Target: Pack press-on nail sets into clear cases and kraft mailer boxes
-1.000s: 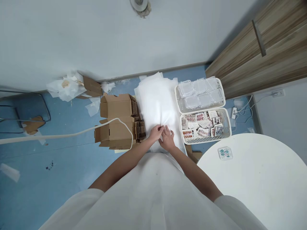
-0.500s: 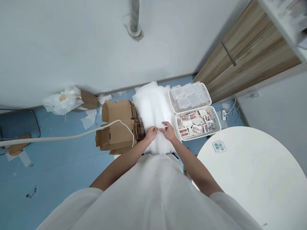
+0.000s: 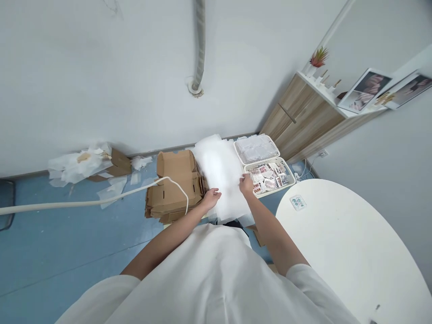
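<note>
A stack of thin white foam sheets [image 3: 222, 166] lies in front of me, its upper layer smooth and bright. My left hand [image 3: 212, 198] rests at the lower left part of the stack, fingers stretched out and apart, with nothing visible in them. At the stack's right edge, beside the basket of nail sets, my right hand [image 3: 246, 184] has its fingers curled together on the edge of a sheet; the fingertips are small and partly hidden. The basket [image 3: 293, 181] holds several small packs of press-on nails.
Flattened brown cardboard boxes [image 3: 177, 180] are piled left of the sheets, with a white cable [image 3: 118, 195] crossing over them. A second basket [image 3: 277, 155] holds clear plastic cases. A round white table [image 3: 340, 243] stands at right, bearing one nail pack [image 3: 298, 202].
My hands were pinched close together over the middle of the sheets; now they are apart, the right one moved to the right edge. The view has tilted up, showing more wall and cabinet.
</note>
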`<state>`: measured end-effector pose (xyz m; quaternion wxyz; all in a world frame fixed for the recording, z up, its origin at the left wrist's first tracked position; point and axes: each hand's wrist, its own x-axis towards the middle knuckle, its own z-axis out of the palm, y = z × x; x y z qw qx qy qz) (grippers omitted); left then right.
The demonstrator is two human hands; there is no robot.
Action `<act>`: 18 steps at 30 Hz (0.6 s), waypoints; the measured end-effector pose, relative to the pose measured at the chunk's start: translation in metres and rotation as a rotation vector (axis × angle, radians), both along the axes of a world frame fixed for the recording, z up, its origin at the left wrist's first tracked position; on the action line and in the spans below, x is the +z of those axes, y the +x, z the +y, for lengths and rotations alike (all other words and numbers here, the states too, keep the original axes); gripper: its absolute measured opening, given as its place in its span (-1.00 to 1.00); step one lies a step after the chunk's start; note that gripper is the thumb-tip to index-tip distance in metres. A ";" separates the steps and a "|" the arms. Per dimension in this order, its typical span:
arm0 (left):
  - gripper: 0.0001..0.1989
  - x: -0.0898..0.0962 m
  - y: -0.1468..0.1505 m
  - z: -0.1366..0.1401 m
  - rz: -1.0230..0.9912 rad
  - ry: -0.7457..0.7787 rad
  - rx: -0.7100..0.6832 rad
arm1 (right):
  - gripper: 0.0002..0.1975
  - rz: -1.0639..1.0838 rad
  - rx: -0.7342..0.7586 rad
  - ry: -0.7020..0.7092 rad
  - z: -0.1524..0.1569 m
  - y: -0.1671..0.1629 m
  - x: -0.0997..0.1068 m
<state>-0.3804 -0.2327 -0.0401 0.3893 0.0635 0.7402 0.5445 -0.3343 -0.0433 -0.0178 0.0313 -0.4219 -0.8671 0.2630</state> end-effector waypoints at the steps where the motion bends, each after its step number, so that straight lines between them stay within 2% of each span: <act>1: -0.54 0.000 0.000 -0.002 0.011 0.008 -0.004 | -0.70 -0.010 -0.006 0.015 -0.001 0.001 0.002; 6: -0.57 0.003 0.001 -0.003 0.110 0.007 -0.017 | -0.75 -0.033 -0.007 0.086 -0.004 0.006 0.015; 9: -0.56 0.007 0.001 0.001 0.165 0.001 -0.031 | -0.80 0.092 0.075 0.231 -0.006 0.010 0.024; 11: -0.53 0.008 0.002 0.005 0.192 -0.024 -0.038 | -0.80 0.196 0.137 0.277 -0.007 0.016 0.031; 14: -0.44 0.008 0.006 0.013 0.193 -0.079 -0.049 | -0.77 0.283 0.144 0.190 -0.008 0.031 0.045; 18: -0.31 0.003 0.020 0.032 0.145 -0.103 -0.095 | -0.67 0.401 0.053 0.102 -0.001 0.062 0.067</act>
